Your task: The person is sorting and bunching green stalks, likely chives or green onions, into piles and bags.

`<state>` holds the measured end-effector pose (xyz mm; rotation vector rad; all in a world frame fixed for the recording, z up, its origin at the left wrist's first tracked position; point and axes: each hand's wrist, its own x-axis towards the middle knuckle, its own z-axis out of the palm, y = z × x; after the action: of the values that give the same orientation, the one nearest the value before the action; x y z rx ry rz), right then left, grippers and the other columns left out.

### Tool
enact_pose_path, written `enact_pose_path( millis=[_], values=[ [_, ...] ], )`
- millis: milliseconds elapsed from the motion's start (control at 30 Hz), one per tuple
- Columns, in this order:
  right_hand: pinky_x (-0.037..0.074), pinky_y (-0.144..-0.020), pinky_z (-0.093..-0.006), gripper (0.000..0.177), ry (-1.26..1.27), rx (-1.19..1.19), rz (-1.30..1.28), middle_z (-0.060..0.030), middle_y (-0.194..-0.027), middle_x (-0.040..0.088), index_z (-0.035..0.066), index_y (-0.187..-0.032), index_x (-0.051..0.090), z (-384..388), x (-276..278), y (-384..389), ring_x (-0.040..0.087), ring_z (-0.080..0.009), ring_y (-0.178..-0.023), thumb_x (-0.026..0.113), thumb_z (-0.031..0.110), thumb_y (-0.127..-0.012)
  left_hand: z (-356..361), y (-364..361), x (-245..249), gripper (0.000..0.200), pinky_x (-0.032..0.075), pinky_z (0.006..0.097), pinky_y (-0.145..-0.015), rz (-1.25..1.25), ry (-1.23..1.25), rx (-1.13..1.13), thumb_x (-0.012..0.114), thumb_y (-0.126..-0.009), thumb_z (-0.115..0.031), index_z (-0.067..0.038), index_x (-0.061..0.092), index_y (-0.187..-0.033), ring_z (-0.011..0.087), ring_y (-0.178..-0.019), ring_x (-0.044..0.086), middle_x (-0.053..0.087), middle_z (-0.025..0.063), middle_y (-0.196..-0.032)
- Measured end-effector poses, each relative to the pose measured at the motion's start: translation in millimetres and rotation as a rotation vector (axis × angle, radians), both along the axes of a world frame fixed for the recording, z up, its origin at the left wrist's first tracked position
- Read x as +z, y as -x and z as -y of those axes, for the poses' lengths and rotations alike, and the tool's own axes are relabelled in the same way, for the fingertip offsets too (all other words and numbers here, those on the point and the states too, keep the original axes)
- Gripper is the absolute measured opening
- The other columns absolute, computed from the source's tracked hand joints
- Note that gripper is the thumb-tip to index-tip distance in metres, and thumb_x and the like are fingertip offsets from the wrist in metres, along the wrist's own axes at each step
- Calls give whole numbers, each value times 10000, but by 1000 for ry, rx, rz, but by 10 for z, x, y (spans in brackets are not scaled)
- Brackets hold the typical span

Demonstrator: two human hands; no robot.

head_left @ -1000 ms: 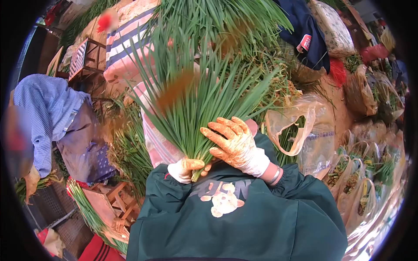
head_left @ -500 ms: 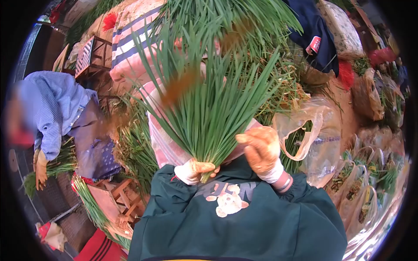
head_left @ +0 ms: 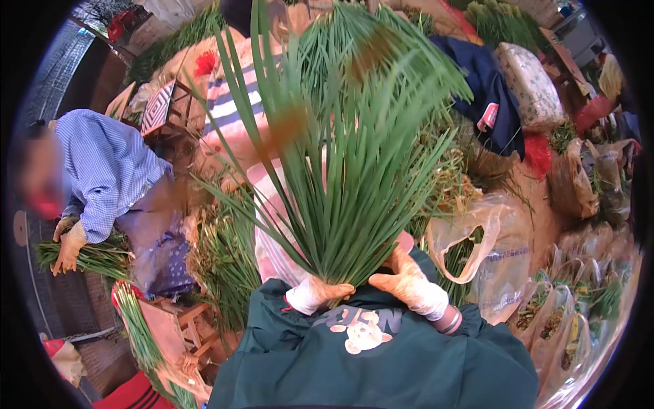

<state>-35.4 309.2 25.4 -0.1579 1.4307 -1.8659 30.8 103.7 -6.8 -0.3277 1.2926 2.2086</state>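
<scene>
A large fan of long green leafy stalks [head_left: 347, 184] rises in front of my chest, its narrow base low and its tips spread upward. My left hand [head_left: 321, 293], in a pale orange-palmed glove, is closed around the base with the thumb across it. At the right side of the base, my right hand [head_left: 403, 279], gloved the same way, has its thumb and fingers around the lower stalks. Its fingertips are partly hidden behind the leaves. Beneath the fan lies a pink and white cloth [head_left: 269, 235].
At the left, a co-worker [head_left: 109, 163] in a checked shirt handles green stalks. A wooden stool [head_left: 167, 324] bears more stalks. Plastic bags [head_left: 558, 320] stand at the right, near an open clear bag [head_left: 501, 262]. Further stalks [head_left: 340, 41] lie ahead.
My right hand has moved left and down from beside the bunch to its base. The leaves have spread wider. The co-worker's hands have shifted among the stalks.
</scene>
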Motion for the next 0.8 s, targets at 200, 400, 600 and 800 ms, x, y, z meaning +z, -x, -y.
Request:
enact_pose_path(
  millis=[200,400,600,800],
  values=[
    [315,-1045,-353,960,65,-16,-215,-136,-1369,361,29,-1431,117,187,54,-64,352,-235,-1272,754,135,-720,-70,89,-217,449,479,309,-794,-497,363,45,690,-746,6,-31,540,-1167,165,-947,572,611,50,-1061],
    [372,-969,-319,798,181,-5,-110,-93,-1338,411,53,-1369,319,426,214,-130,420,-179,-1181,759,87,-704,13,148,270,395,465,306,-852,-515,648,-15,696,-770,-63,-28,570,-1143,139,-994,570,621,58,-1108],
    [427,-861,-274,254,55,199,-300,-45,-1049,596,18,-1106,579,611,362,-107,532,-115,-982,585,56,-854,130,161,189,362,472,276,-840,-656,619,191,683,-799,-98,-26,577,-1138,120,-988,587,647,63,-1084],
    [454,-790,-275,273,355,-261,-195,-22,-991,606,17,-1066,577,929,365,89,550,-109,-900,657,125,-828,154,255,171,273,504,363,-713,-652,964,382,674,-766,-170,-102,611,-1023,298,-854,641,654,147,-919]
  ],
)
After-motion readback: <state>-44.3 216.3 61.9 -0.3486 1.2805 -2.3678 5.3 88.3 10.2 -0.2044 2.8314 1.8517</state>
